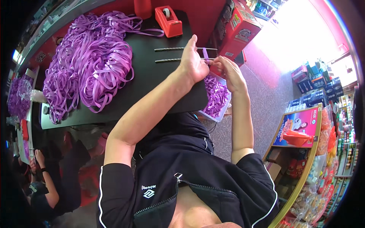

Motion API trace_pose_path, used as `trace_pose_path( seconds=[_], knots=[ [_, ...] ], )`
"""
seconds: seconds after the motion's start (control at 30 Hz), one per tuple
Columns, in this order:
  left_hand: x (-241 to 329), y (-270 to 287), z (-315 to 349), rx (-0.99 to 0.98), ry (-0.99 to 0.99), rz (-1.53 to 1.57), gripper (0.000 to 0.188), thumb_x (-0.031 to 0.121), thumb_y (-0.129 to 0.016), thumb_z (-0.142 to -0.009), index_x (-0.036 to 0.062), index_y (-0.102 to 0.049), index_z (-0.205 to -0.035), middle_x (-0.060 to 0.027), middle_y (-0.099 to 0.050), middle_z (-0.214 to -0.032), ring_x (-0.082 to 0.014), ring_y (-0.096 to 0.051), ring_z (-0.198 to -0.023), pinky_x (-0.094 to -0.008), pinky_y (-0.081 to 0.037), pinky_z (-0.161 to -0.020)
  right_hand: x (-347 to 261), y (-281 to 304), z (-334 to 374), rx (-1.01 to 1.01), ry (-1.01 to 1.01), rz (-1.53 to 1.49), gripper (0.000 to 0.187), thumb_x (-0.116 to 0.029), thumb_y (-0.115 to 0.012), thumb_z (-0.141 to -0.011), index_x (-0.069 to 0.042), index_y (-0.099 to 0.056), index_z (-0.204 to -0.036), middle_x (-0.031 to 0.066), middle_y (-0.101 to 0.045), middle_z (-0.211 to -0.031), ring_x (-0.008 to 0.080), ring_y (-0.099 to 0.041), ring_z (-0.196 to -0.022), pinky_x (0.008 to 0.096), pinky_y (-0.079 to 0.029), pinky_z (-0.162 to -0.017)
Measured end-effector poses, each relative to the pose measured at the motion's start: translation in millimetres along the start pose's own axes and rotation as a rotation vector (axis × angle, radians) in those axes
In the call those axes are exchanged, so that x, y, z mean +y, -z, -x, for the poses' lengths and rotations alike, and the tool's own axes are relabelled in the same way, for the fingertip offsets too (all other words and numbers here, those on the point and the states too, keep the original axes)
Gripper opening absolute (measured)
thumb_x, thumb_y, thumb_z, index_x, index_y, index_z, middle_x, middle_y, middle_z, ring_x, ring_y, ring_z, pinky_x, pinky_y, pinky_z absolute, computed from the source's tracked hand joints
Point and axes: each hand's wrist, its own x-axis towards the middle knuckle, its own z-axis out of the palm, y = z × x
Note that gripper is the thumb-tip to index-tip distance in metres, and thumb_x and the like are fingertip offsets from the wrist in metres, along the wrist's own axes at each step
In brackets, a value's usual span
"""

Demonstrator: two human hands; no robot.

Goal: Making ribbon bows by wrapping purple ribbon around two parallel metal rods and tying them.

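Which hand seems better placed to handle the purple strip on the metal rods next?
Probably the right hand: its bent fingers are beside the purple strip, while the left hand crosses the metal rods.

We see a dark, flat-topped desk (152, 76) with a big tangled heap of purple ribbon (106, 64) covering its left side, the loops spilling down to the near edge. At its upper right the ribbon trails out toward a red tape dispenser (171, 27), which we find standing near the far edge. Toward the right, we see two thin metal rods (167, 60) side by side, reaching past the desk's edge; we cannot tell whether they touch the top
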Motion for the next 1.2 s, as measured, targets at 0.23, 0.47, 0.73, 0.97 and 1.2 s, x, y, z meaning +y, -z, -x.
trace_pose_path(
  seconds=[0.23,0.47,0.73,0.97,1.2],
  knots=[
    [0,9,9,-0.1,0.012,0.114,0.099,0.07,-0.046,-0.081,0.0244,0.011,-0.148,-0.0297,0.014,-0.149,-0.0405,0.004,-0.141,-0.0519,0.011,-0.11,-8,-15,21,0.007,0.257,0.255,0.024,-0.016,-0.055,-0.093,0.002,-0.062,-0.107,0.0072,-0.067,-0.1,0.0096,-0.058,-0.094,0.0208,-0.044,-0.078],
    [-4,11,5,-0.12,-0.044,0.051,0.099,0.072,-0.043,-0.08,0.0238,0.011,-0.148,-0.0288,0.019,-0.148,-0.0363,0.022,-0.139,-0.048,0.016,-0.108,-69,-65,-24,0.022,0.412,0.474,0.022,-0.014,-0.056,-0.09,0.0,-0.069,-0.101,0.0062,-0.068,-0.092,0.0093,-0.06,-0.086,0.0232,-0.045,-0.08],
    [-7,3,11,-0.144,-0.036,0.055,0.098,0.07,-0.045,-0.08,0.0225,0.008,-0.149,-0.0202,0.015,-0.152,-0.0317,0.015,-0.141,-0.0476,0.015,-0.109,-49,-94,-194,-0.104,0.382,0.619,0.024,-0.021,-0.061,-0.085,-0.001,-0.071,-0.096,0.007,-0.068,-0.087,0.0129,-0.06,-0.082,0.0254,-0.046,-0.077],
    [-3,1,19,-0.21,-0.062,0.128,0.095,0.065,-0.044,-0.084,0.0155,0.004,-0.149,-0.0081,0.007,-0.156,-0.0302,0.005,-0.143,-0.0499,0.009,-0.111,-44,-107,-226,-0.131,-0.094,0.639,0.025,-0.028,-0.068,-0.081,-0.003,-0.072,-0.081,0.0046,-0.066,-0.076,0.0129,-0.056,-0.076,0.0273,-0.037,-0.084],
    [-3,5,17,-0.231,-0.077,0.148,0.096,0.065,-0.046,-0.084,0.0161,0.005,-0.149,-0.0074,0.007,-0.156,-0.0293,0.005,-0.143,-0.0508,0.009,-0.111,-54,-116,-213,-0.138,-0.144,0.526,0.021,-0.029,-0.071,-0.078,-0.008,-0.071,-0.081,0.0006,-0.066,-0.076,0.0094,-0.053,-0.067,0.0275,-0.04,-0.069]
  ],
)
